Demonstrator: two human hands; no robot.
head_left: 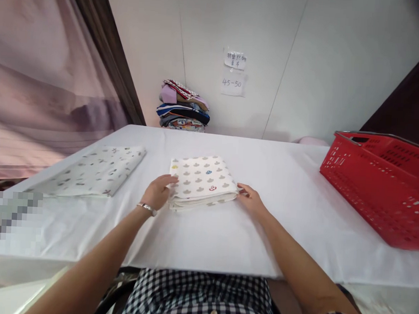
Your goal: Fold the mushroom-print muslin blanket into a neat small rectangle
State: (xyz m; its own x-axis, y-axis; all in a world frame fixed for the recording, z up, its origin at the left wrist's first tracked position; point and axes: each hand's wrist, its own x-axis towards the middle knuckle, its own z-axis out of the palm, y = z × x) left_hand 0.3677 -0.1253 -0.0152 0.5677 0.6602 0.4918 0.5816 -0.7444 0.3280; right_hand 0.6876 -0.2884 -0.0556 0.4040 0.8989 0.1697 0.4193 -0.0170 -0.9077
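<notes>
In the head view a folded white cloth (203, 178) with grey, boat-like prints and a few coloured ones lies flat on the table, its layers showing at the near edge. My left hand (158, 192), with a bracelet at the wrist, holds the cloth's left edge, fingers bent over it. At the near right corner, my right hand (251, 199) grips the cloth between thumb and fingers. Part of the fingertips on both sides is hidden by the fabric or too small to make out.
Another folded printed cloth (96, 170) lies at the left of the white-covered table (212, 241). A red plastic basket (376, 184) stands at the right. Beyond the far edge is a stack of folded fabrics (184, 109), by a wall with paper notes (234, 74).
</notes>
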